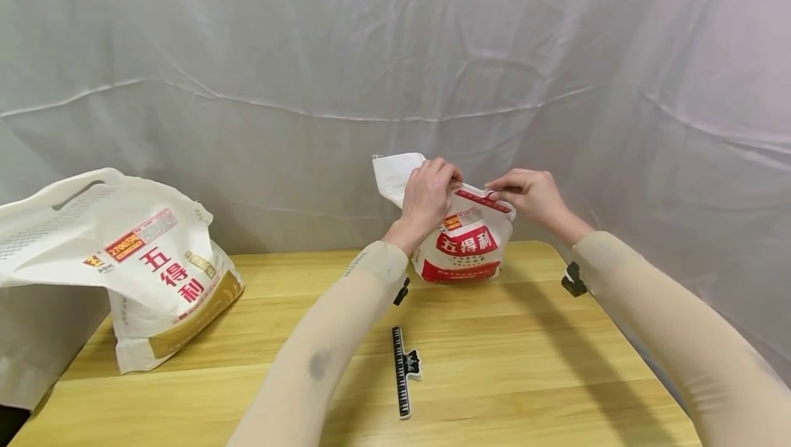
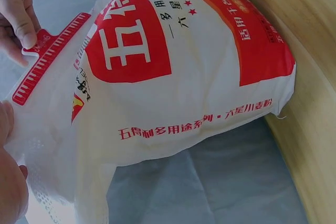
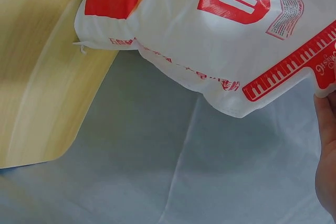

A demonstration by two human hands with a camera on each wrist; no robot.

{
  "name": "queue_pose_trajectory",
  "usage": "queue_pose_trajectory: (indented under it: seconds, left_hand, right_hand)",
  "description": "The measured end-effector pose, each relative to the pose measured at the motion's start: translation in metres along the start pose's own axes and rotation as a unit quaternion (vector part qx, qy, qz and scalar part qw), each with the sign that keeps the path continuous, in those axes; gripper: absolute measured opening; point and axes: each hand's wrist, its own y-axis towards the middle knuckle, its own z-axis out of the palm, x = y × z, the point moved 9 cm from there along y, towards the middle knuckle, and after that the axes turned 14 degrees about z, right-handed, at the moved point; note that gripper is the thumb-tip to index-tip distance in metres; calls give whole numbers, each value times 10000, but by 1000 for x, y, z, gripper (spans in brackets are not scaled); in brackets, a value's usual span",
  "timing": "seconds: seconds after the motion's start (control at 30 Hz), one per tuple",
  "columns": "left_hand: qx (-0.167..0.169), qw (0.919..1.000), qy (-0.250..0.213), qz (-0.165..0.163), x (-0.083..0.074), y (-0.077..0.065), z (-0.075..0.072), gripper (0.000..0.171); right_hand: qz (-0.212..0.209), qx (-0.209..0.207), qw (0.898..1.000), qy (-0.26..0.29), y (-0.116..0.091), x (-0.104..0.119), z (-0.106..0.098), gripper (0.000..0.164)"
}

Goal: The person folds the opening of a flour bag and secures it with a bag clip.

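Right hand [image 1: 533, 193] pinches the projecting tab of a red clip [image 1: 483, 200], thumb and forefinger meeting on it; the clip lies just to the left of those fingers, directly under the pinch. Its long axis follows the top edge of a white bag [image 1: 467, 244], slanting down from the left fingers toward the right, and its tab points up and away from the bag's body. The right hand is nearer, being in contact; the left hand [image 1: 426, 191], its fingers curled over the bag's gathered top, grips just beside the clip's other end. Whether the clip is fully fastened, I cannot tell. The bag hangs below both sets of fingers, base toward the surface [image 1: 494, 378], with a loose corner jutting up beyond the left fingers. A black clip [image 1: 402, 373] lies well apart, toward the person from the fingers, its long axis running away from the person.
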Motion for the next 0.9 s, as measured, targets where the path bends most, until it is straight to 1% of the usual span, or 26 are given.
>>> queue_pose_trajectory:
  seconds: [0.1, 0.23, 0.37, 0.47, 0.57, 0.7, 0.83, 0.9]
  left_hand:
    - [50, 10000, 16, -6, 2, 0, 0, 8]
    - [72, 9999, 84, 49, 3, 3, -4, 8]
    - [93, 9999, 91, 113, 3, 5, -7, 10]
    - [141, 9998, 109, 112, 3, 4, -8, 14]
    - [86, 9997, 157, 147, 3, 1, -9, 19]
    - [-109, 9994, 167, 291, 2, -5, -11, 26]
    - [-196, 9990, 183, 358, 2, -11, -15, 34]
    - [-234, 9988, 196, 396, 2, -14, -17, 37]
  right_hand:
    - [128, 117, 9998, 72, 1, -2, 2, 16]
    - [211, 225, 9995, 39, 4, -4, 3, 21]
    - [361, 255, 9990, -111, 7, -8, 3, 25]
    - [546, 272, 9981, -87, 8, -13, 5, 27]
    - [719, 321, 9969, 52, 7, -20, 6, 28]
    - [1040, 361, 9937, 212, 5, -29, 7, 30]
    - [1388, 355, 9893, 266, 7, -39, 6, 31]
    - [1473, 328, 9882, 268, 7, -43, 5, 32]
